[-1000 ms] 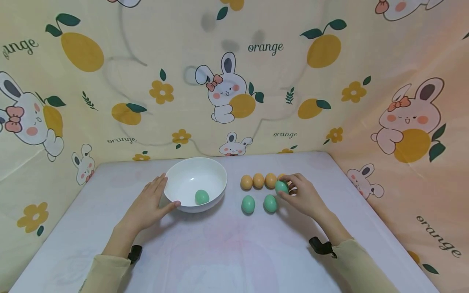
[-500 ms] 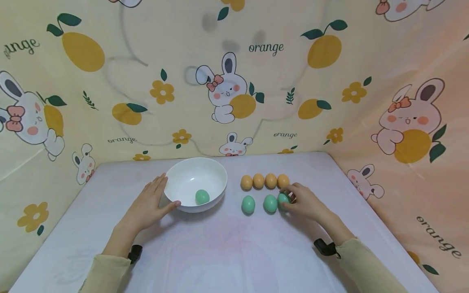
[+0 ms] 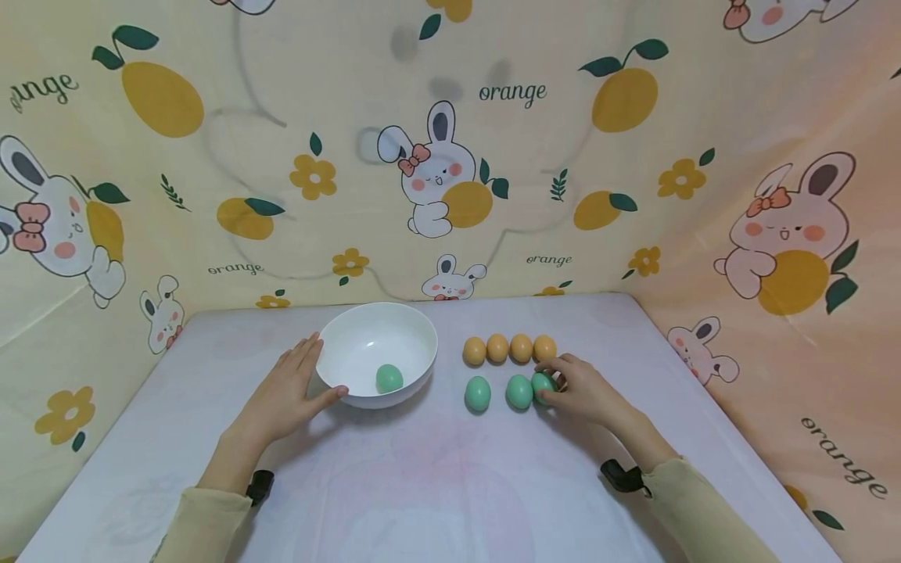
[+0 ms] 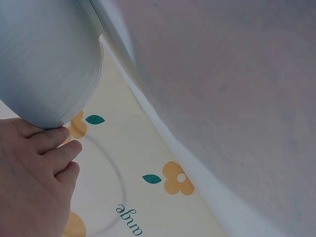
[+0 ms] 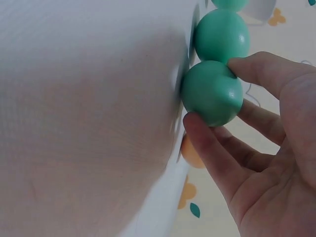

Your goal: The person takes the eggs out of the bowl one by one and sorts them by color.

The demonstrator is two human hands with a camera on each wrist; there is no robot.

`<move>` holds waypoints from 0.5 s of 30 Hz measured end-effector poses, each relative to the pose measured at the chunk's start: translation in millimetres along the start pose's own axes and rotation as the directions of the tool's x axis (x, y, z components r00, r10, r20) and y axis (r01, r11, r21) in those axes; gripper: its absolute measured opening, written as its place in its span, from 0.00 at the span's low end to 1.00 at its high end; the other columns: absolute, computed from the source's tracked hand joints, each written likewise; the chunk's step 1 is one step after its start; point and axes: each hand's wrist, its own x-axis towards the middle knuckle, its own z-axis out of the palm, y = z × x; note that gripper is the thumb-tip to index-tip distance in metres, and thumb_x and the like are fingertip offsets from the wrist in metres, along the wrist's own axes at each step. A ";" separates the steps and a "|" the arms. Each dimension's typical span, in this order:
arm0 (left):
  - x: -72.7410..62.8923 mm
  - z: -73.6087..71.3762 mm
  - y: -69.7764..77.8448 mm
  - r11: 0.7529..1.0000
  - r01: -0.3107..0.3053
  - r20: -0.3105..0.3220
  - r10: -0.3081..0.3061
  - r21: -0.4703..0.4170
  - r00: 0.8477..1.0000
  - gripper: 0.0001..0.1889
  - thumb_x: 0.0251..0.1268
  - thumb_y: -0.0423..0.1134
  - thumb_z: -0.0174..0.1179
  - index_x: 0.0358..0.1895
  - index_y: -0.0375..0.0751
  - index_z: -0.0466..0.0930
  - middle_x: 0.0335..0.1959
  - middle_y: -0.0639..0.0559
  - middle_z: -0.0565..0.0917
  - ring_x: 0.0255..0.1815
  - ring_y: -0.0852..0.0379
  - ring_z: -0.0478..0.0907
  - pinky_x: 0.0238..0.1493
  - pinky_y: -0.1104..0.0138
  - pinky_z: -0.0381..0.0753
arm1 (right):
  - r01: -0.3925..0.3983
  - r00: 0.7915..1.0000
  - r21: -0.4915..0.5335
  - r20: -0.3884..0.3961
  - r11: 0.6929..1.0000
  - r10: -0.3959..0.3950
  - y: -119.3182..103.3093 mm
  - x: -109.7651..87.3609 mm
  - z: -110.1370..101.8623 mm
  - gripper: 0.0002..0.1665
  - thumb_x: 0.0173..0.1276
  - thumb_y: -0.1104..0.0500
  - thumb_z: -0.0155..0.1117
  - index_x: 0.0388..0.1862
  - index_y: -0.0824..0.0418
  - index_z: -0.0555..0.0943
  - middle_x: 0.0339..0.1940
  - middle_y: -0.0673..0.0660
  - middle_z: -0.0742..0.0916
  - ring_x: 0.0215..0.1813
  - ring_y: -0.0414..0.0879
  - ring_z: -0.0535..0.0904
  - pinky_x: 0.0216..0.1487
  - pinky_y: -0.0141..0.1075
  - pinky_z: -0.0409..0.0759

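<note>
In the head view my left hand (image 3: pixel 287 395) rests against the near-left side of a white bowl (image 3: pixel 415 344), fingers straight along its outside and thumb at the front rim. One green egg (image 3: pixel 389 378) lies inside the bowl. My right hand (image 3: pixel 587 391) pinches another green egg (image 5: pixel 211 94) between thumb and fingers at the right end of a row of green eggs. It sits right beside the middle green egg (image 3: pixel 519 392). A further green egg (image 3: pixel 478 394) lies to the left with a gap between. The left wrist view shows the fingers (image 4: pixel 61 153) at the bowl's outer wall.
Behind the green eggs runs a row of several orange-yellow eggs (image 3: pixel 497 348), close to my right fingertips. All stand on a table with a white cloth (image 3: pixel 422 485). A printed curtain (image 3: pixel 338 94) with rabbits and oranges encloses the back and sides.
My right hand has brought its green egg from over the rightmost orange-yellow egg down toward the front, next to the middle green egg. The left hand and bowl have stayed put.
</note>
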 end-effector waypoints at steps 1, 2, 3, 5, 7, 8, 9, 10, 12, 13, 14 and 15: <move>-0.1 0.0 -0.1 1.000 0.001 0.001 -0.001 0.000 1.000 0.56 0.71 0.69 0.57 0.81 0.24 0.49 0.83 0.30 0.53 0.83 0.31 0.49 0.83 0.41 0.48 | 0.001 1.000 -0.001 0.000 1.000 -0.001 0.5 0.2 0.3 0.22 0.67 0.59 0.76 0.57 0.63 0.84 0.48 0.60 0.84 0.44 0.50 0.81 0.42 0.40 0.83; -0.2 0.0 -0.2 1.000 0.001 0.002 -0.001 -0.001 1.000 0.56 0.71 0.69 0.57 0.81 0.24 0.49 0.83 0.30 0.53 0.83 0.31 0.49 0.83 0.41 0.48 | 0.001 1.000 -0.003 -0.001 1.000 -0.001 0.9 0.3 0.5 0.22 0.67 0.59 0.76 0.57 0.64 0.84 0.49 0.60 0.84 0.44 0.49 0.80 0.42 0.40 0.83; -0.3 0.0 -0.3 1.000 0.002 0.003 -0.002 -0.003 1.000 0.56 0.71 0.69 0.57 0.81 0.24 0.49 0.83 0.30 0.53 0.83 0.31 0.49 0.83 0.41 0.48 | 0.003 1.000 -0.004 0.000 1.000 -0.003 1.3 0.3 0.6 0.22 0.67 0.59 0.76 0.57 0.64 0.83 0.49 0.61 0.84 0.44 0.49 0.80 0.41 0.40 0.83; -0.4 -0.1 -0.3 1.000 0.004 0.004 -0.003 -0.004 1.000 0.56 0.71 0.69 0.57 0.81 0.24 0.49 0.83 0.30 0.53 0.83 0.31 0.49 0.83 0.41 0.48 | 0.001 1.000 -0.004 -0.002 1.000 -0.001 1.4 0.0 1.0 0.22 0.67 0.59 0.76 0.58 0.64 0.83 0.49 0.61 0.84 0.44 0.49 0.80 0.41 0.39 0.83; -0.3 -0.2 -0.3 1.000 0.003 0.005 -0.003 -0.002 1.000 0.56 0.71 0.70 0.56 0.81 0.24 0.49 0.83 0.30 0.53 0.83 0.31 0.49 0.83 0.41 0.48 | 0.000 1.000 -0.004 -0.002 1.000 0.000 1.9 -0.5 1.1 0.23 0.67 0.59 0.75 0.59 0.64 0.83 0.51 0.62 0.83 0.43 0.49 0.80 0.41 0.38 0.82; -0.2 -0.2 -0.3 1.000 0.003 0.005 -0.003 -0.002 1.000 0.56 0.71 0.70 0.56 0.81 0.24 0.49 0.83 0.30 0.53 0.83 0.31 0.49 0.83 0.41 0.48 | -0.002 1.000 -0.002 -0.003 1.000 0.002 1.9 -0.7 1.3 0.23 0.67 0.59 0.75 0.59 0.65 0.83 0.51 0.62 0.83 0.43 0.50 0.80 0.40 0.38 0.82; -0.1 -0.3 -0.3 1.000 0.003 0.004 -0.003 -0.001 1.000 0.56 0.71 0.70 0.56 0.81 0.24 0.49 0.83 0.30 0.53 0.83 0.31 0.49 0.83 0.41 0.48 | -0.004 1.000 -0.001 -0.004 1.000 0.004 2.0 -0.8 1.6 0.24 0.67 0.59 0.75 0.60 0.65 0.83 0.51 0.62 0.83 0.43 0.50 0.80 0.40 0.38 0.82; 0.0 -0.3 -0.2 1.000 0.002 0.003 -0.002 0.000 1.000 0.56 0.71 0.70 0.56 0.81 0.24 0.49 0.83 0.30 0.53 0.83 0.31 0.49 0.83 0.41 0.48 | -0.008 1.000 0.000 -0.004 1.000 0.008 2.3 -0.9 1.9 0.24 0.67 0.59 0.75 0.60 0.64 0.83 0.52 0.62 0.83 0.43 0.50 0.79 0.41 0.38 0.82; 0.1 -0.4 -0.1 1.000 0.001 0.003 -0.001 0.000 1.000 0.56 0.71 0.69 0.57 0.81 0.24 0.49 0.83 0.30 0.53 0.83 0.31 0.49 0.83 0.41 0.48 | -0.001 1.000 0.000 -0.002 1.000 0.001 3.1 -1.1 2.3 0.24 0.67 0.59 0.75 0.60 0.65 0.83 0.52 0.63 0.83 0.43 0.50 0.79 0.40 0.38 0.82; 0.1 -0.4 -0.1 1.000 0.001 0.002 -0.001 0.001 1.000 0.56 0.71 0.69 0.57 0.81 0.24 0.49 0.83 0.30 0.53 0.83 0.31 0.49 0.83 0.41 0.48 | -0.001 1.000 -0.001 -0.003 1.000 0.001 3.4 -1.3 2.4 0.24 0.67 0.59 0.75 0.60 0.64 0.83 0.52 0.63 0.83 0.43 0.50 0.80 0.40 0.38 0.82; 0.1 -0.4 0.0 1.000 0.001 0.003 -0.001 0.001 1.000 0.56 0.71 0.69 0.57 0.81 0.24 0.49 0.83 0.30 0.53 0.83 0.31 0.49 0.83 0.41 0.48 | -0.002 1.000 0.000 -0.004 1.000 0.002 3.5 -1.4 2.4 0.24 0.67 0.59 0.75 0.60 0.64 0.83 0.51 0.62 0.83 0.43 0.50 0.80 0.40 0.37 0.82; 0.1 -0.4 0.0 1.000 0.001 0.003 -0.001 0.000 1.000 0.56 0.71 0.69 0.57 0.81 0.24 0.49 0.83 0.30 0.53 0.83 0.31 0.49 0.83 0.41 0.48 | -0.002 1.000 -0.001 -0.003 1.000 0.002 3.9 -1.6 2.3 0.24 0.67 0.59 0.75 0.60 0.64 0.83 0.52 0.62 0.83 0.43 0.50 0.80 0.40 0.37 0.82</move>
